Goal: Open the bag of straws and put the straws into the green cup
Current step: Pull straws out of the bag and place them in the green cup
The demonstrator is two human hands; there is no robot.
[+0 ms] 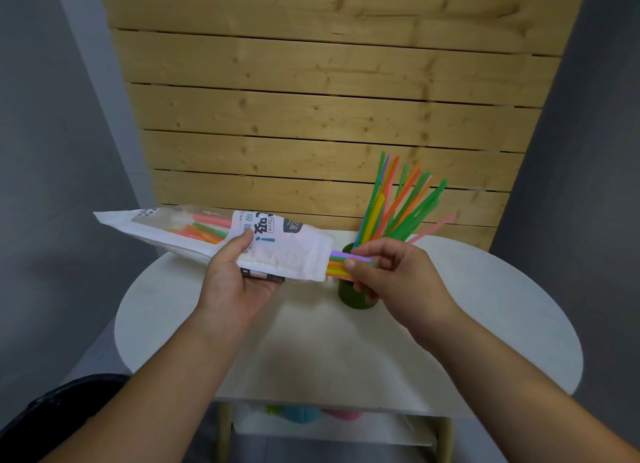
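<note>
My left hand point(239, 275) grips a white and clear straw bag point(221, 236), held roughly level above the table with its open mouth pointing right. Several coloured straws point(337, 263) stick out of that mouth, and my right hand point(388, 275) pinches them between thumb and fingers. Right behind my right hand stands the green cup point(353, 294), partly hidden by it. Several straws point(398, 206) stand fanned out in the cup. More straws show through the bag's clear window at the left.
The cup stands on a round white table point(502, 307) set against a wooden slat wall point(311, 116). A lower shelf under the table holds blurred coloured objects point(304, 412). Grey walls rise on both sides.
</note>
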